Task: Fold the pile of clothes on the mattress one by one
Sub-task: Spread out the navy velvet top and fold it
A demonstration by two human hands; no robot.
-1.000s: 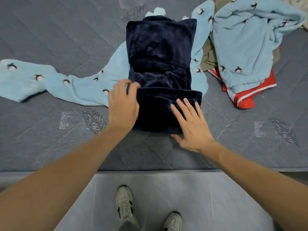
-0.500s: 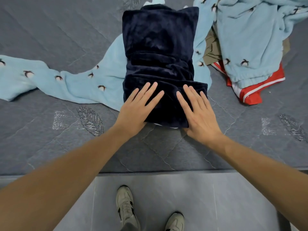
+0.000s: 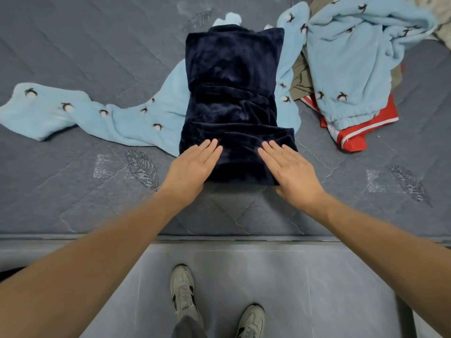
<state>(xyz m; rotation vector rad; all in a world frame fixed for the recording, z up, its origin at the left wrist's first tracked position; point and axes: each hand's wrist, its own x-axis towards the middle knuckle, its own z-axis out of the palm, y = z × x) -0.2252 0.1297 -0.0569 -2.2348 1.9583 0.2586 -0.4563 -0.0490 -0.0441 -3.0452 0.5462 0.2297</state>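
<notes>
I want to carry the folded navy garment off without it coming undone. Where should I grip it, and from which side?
Probably by its two long side edges, one hand from each side, fingers slid underneath. The navy fleece garment lies as a long stack with loose folds across it; the left hand and right hand only press flat on its near end.

One camera on my head, looking forward and steeply down.

It sits close above my left hand [image 3: 192, 164] and right hand [image 3: 290, 170] at the near edge of the mattress [image 3: 73, 57], with my shoes [image 3: 183, 291] on the floor at the bottom.
</notes>
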